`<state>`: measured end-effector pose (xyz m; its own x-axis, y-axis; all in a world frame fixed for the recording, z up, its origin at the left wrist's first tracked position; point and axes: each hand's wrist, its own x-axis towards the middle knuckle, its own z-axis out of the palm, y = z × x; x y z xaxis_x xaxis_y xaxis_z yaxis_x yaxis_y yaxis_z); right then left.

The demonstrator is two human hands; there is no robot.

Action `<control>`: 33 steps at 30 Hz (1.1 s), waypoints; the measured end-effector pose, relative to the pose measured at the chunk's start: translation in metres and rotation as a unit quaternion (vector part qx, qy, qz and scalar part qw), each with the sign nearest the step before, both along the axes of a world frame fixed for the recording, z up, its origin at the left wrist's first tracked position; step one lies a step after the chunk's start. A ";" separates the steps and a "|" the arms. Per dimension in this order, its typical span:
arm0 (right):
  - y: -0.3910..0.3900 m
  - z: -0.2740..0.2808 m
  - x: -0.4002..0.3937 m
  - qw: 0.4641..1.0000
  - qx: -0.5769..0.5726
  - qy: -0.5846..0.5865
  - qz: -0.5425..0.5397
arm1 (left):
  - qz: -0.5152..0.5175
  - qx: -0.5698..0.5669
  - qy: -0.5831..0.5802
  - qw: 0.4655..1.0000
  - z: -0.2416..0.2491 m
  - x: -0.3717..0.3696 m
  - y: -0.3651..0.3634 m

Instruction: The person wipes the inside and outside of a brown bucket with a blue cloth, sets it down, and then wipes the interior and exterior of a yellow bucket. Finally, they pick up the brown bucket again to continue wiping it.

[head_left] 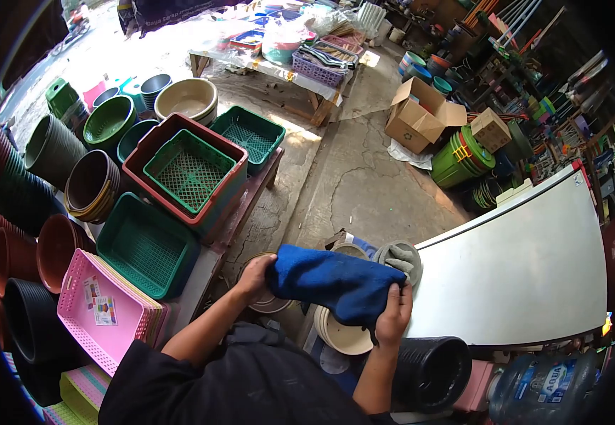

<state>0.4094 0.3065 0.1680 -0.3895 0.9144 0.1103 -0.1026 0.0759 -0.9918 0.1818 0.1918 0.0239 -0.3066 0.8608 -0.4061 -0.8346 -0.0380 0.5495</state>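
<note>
A dark blue cloth (pixel 332 283) is stretched sideways between my two hands, in front of my body. My left hand (pixel 256 278) grips its left end, fingers closed on it. At the other end, my right hand (pixel 394 312) is closed on the cloth's right edge, where a darker part hangs down. Below the cloth is a stack of cream basins (pixel 346 336), partly covered by it. A grey cloth (pixel 401 261) lies on a round container just beyond my right hand.
Stacked baskets, a pink one (pixel 102 312) and a green one (pixel 144 244), fill the left. A white panel (pixel 513 276) stands at right, above black buckets (pixel 431 372) and a water bottle (pixel 545 386). Farther back are a cardboard box (pixel 421 117) and a loaded table (pixel 272 67).
</note>
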 end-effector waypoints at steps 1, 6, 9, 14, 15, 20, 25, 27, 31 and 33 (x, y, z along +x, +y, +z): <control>0.000 -0.001 0.002 1.000 0.003 -0.016 -0.014 | 0.005 0.018 0.061 0.998 0.009 -0.004 -0.003; 0.003 0.007 -0.003 0.998 0.015 -0.014 -0.054 | 0.044 0.056 0.222 0.972 0.062 -0.017 -0.009; 0.020 0.000 0.007 0.992 0.110 -0.036 -0.051 | 0.067 0.115 0.211 0.968 0.070 -0.034 -0.020; 0.019 -0.008 0.001 0.987 0.137 -0.043 -0.069 | 0.109 0.172 0.218 0.955 0.107 -0.029 -0.027; 0.017 -0.007 -0.003 0.988 0.128 -0.033 -0.076 | 0.142 0.152 0.293 0.933 0.116 -0.025 -0.025; 0.014 -0.016 -0.006 0.997 0.050 -0.012 -0.049 | 0.214 0.122 0.463 0.852 0.107 -0.012 -0.012; 0.019 -0.033 -0.001 0.995 -0.045 0.082 -0.044 | 0.235 0.048 0.406 0.882 0.092 -0.007 -0.013; 0.017 -0.030 -0.004 0.984 -0.113 0.117 -0.077 | 0.209 0.038 0.437 0.874 0.088 -0.008 -0.017; 0.019 -0.044 0.001 0.974 -0.144 0.137 -0.112 | 0.188 0.000 0.500 0.845 0.081 0.000 -0.017; 0.021 -0.057 0.001 0.985 -0.086 0.073 -0.132 | 0.180 0.003 0.475 0.861 0.093 0.004 -0.016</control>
<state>0.4108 0.3279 0.1111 -0.1271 0.9917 -0.0183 -0.2437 -0.0491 -0.9686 0.1854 0.1762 0.1167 -0.7458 0.6413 0.1802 0.0585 -0.2064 0.9767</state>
